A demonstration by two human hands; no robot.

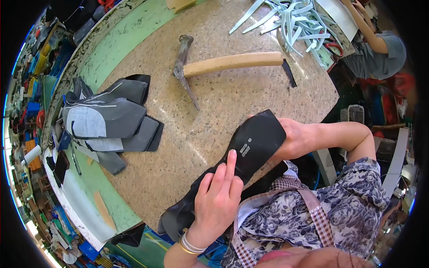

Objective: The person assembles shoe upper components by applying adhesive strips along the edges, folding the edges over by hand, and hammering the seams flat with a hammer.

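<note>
A black, smooth shoe piece (259,138), stamped with small silver marks, slants up over the near right of the table. My right hand (290,138) is closed on its right edge, with most of the fingers hidden behind it. Across its lower part lies my left hand (219,185); the index finger is stretched out with its tip on the surface, near the marks, and the other fingers are loosely bent. More black material (178,219) runs below my left hand toward the table's near edge; whether it is one with the shoe piece I cannot tell.
A hammer (232,63) with a wooden handle lies across the speckled board (178,129). Dark grey cut pieces (116,116) with pale patches are stacked at left. Pale blue strips (299,22) and red-handled scissors (333,47) lie at far right, near another person (375,53).
</note>
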